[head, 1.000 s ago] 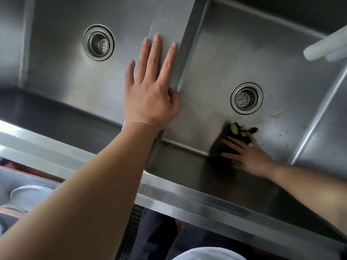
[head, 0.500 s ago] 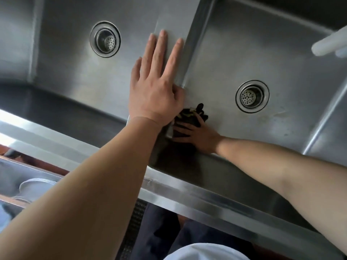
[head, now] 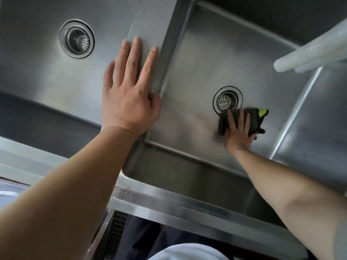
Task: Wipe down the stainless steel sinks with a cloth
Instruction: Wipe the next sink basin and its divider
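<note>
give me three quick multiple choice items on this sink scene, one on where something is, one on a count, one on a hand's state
1. Where is the cloth?
A. on the divider
B. just below the right basin's drain
C. in the left basin

2. How many drain strainers show?
A. one
B. two
C. three

3. How is the left hand?
A. fist
B. pinching the cloth
C. flat, fingers straight

Answers:
1 B, the right hand presses it by the right drain.
2 B, the left drain makes two.
3 C, it lies flat against the divider.
</note>
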Tool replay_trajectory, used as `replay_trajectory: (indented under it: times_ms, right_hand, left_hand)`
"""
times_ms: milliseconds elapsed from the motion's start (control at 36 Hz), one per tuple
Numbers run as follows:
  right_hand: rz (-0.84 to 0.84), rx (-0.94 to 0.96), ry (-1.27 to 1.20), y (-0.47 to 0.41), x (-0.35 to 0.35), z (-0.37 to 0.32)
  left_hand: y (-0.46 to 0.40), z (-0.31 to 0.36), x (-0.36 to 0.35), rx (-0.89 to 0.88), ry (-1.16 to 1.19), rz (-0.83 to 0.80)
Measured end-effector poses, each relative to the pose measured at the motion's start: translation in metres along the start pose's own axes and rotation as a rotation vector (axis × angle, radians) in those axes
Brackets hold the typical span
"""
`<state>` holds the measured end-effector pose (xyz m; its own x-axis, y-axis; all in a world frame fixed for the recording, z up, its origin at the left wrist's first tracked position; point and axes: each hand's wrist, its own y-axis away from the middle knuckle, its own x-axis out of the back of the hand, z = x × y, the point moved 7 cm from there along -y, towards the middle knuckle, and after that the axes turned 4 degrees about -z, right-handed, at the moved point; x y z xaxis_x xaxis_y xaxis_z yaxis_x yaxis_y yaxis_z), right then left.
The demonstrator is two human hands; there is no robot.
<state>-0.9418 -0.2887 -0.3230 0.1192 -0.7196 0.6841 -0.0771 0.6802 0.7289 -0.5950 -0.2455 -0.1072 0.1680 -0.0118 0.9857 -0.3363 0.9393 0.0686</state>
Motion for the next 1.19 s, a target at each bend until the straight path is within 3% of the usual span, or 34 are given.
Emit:
replay_trajectory:
  times_ms: [194, 278, 444, 583, 722, 889, 944, 1028, 1056, 1111, 1194]
  right_hand:
    - [-0.084, -0.451, -0.581, 0.040, -0.036, -0.083]
    - [-0.208, -0.591, -0.808, 0.039, -0.033, -0.111]
    - [-0.282, -0.633, -1.045, 0.031, -0.033, -0.103]
    - [-0.338, -0.378, -1.157, 0.046, -0.015, -0.076]
    - [-0.224, -0.149, -1.033, 0.094, 0.021, -0.032]
    - [-0.064, -0.045, -0.542, 0.148, 0.067, 0.020]
    - [0.044, 0.006, -0.409, 0.163, 0.084, 0.037]
    - [0.222, 0.040, -0.221, 0.183, 0.107, 0.069]
    - [0.273, 0.040, -0.175, 0.189, 0.114, 0.082]
    - [0.354, 0.023, -0.113, 0.198, 0.126, 0.108]
    - [0.417, -0.044, -0.051, 0.202, 0.138, 0.147]
  left_hand:
    - [0.000, -0.002, -0.002, 0.006, 0.000, -0.008]
    - [0.000, -0.002, -0.002, 0.011, -0.001, -0.016]
    - [0.000, -0.002, -0.003, -0.004, 0.001, -0.001]
    - [0.001, -0.003, -0.007, -0.011, 0.000, 0.001]
    - [0.002, -0.002, -0.006, 0.012, -0.015, -0.059]
    - [0.009, 0.014, 0.000, -0.006, -0.052, -0.164]
    - [0.018, 0.040, 0.005, -0.142, -0.015, -0.148]
    - [0.058, 0.104, -0.002, -0.509, 0.103, -0.183]
    - [0.073, 0.122, -0.013, -0.590, 0.144, -0.260]
    - [0.097, 0.146, -0.051, -0.623, 0.174, -0.572]
    - [0.110, 0.153, -0.119, -0.550, -0.059, -0.987]
